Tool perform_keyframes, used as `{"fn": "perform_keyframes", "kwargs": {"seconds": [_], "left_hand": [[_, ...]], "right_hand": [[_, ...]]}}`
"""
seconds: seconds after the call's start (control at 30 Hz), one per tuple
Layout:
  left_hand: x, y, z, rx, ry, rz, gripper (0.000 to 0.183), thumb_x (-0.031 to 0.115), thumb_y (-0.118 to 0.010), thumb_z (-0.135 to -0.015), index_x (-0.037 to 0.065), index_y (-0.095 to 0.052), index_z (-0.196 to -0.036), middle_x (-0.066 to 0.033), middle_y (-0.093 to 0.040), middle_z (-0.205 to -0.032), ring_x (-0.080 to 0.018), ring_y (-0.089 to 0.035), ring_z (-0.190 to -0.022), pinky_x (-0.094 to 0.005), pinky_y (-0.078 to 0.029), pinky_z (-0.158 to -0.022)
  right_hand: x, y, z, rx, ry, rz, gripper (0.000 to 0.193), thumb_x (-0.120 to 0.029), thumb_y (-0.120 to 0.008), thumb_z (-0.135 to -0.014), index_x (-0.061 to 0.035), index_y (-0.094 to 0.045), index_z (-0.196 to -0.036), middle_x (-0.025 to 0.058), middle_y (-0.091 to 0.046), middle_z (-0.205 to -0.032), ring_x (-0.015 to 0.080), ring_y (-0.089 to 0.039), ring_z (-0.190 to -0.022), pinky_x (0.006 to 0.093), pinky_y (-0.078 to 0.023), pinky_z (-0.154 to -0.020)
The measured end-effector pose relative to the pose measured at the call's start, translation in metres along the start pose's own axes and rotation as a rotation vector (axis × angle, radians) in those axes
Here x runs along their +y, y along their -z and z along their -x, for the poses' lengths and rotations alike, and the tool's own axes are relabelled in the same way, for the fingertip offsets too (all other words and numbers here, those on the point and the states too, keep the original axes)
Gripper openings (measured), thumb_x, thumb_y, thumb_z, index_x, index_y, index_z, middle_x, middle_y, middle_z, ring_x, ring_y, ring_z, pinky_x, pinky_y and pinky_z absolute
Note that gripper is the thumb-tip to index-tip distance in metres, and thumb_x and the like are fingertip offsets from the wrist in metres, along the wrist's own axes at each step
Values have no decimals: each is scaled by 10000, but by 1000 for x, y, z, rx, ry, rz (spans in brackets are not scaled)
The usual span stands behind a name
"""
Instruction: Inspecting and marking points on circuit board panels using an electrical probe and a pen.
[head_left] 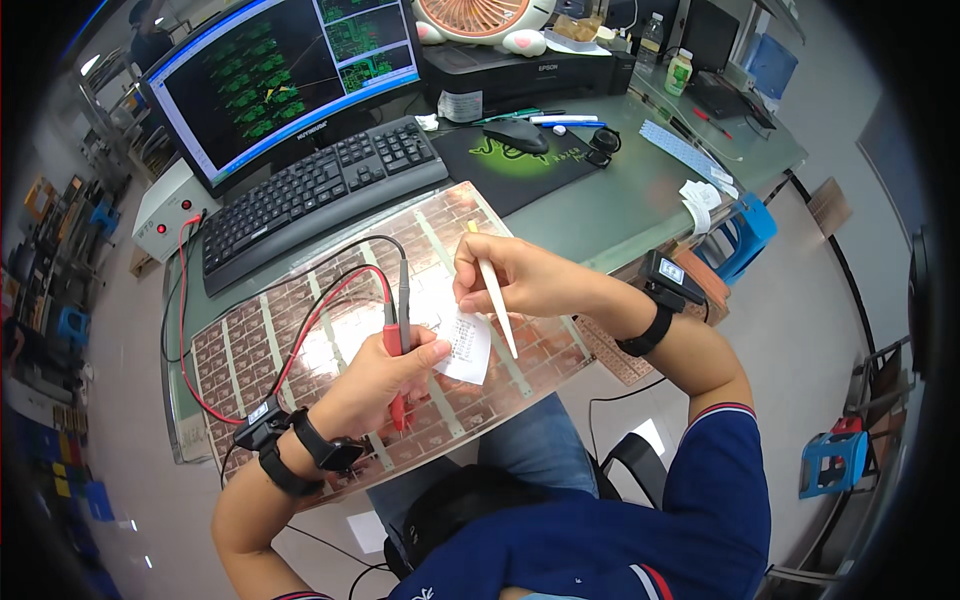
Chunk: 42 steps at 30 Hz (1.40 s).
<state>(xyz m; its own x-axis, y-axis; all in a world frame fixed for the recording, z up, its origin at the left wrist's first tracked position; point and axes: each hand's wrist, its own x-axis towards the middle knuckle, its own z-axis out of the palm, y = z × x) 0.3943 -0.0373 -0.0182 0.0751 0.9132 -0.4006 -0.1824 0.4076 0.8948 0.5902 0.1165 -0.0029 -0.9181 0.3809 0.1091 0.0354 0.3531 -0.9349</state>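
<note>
My left hand (372,384) is closed around two test probes, a red one (391,338) and a dark grey one (404,300). Its thumb also presses on the lower left edge of a small white paper slip (469,352) with print on it. At the slip's upper edge, my right hand (512,275) is closed on a white, pen-like stick (498,312) whose narrow end points down toward me. The right fingertips touch the slip too. Beneath both hands lies a large copper-coloured circuit board panel (285,355), with light strips across it and a bright glare near its middle.
Beyond the panel are a black keyboard (325,185), a monitor (290,85) and a mouse (517,135) on a dark mat. A white tester box (170,215) at the left feeds the probe leads. A printer (530,80) stands behind. Paper scraps (700,203) lie at the right edge.
</note>
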Motion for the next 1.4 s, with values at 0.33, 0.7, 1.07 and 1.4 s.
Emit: {"fn": "perform_keyframes", "kwargs": {"seconds": [0.33,0.7,1.07,1.4], "left_hand": [[45,132,-12,304,-279,-518,314,308,-567,-998,22,-690,-1034,103,-395,-652,-6,-368,-529,-192,-312,-483],[33,202,-20,464,-289,-133,350,350,-508,-1032,22,-629,-1011,50,-441,-674,-27,-355,-490,-202,-325,-468],[41,241,9,219,-405,358,314,299,-471,-1051,20,-603,-995,7,-452,-730,-50,-384,-516,-179,-349,-423],[36,354,81,285,-779,547,228,220,-509,-1036,3,-555,-986,-25,-390,-784,-97,-378,-634,-196,-395,-542]], "right_hand": [[8,27,40,-332,-20,424,82,-19,-610,-823,-81,-562,-848,39,-631,-752,228,-649,-718,362,-464,-616],[1,25,53,-310,-9,169,218,-11,-693,-770,-83,-538,-906,82,-646,-857,294,-636,-778,385,-484,-658],[28,12,61,1,108,598,255,-82,-697,-813,-118,-499,-970,73,-583,-847,301,-620,-739,407,-466,-615],[63,32,48,216,61,425,255,-130,-778,-806,-46,-554,-892,62,-589,-835,182,-584,-719,314,-460,-639]]}}
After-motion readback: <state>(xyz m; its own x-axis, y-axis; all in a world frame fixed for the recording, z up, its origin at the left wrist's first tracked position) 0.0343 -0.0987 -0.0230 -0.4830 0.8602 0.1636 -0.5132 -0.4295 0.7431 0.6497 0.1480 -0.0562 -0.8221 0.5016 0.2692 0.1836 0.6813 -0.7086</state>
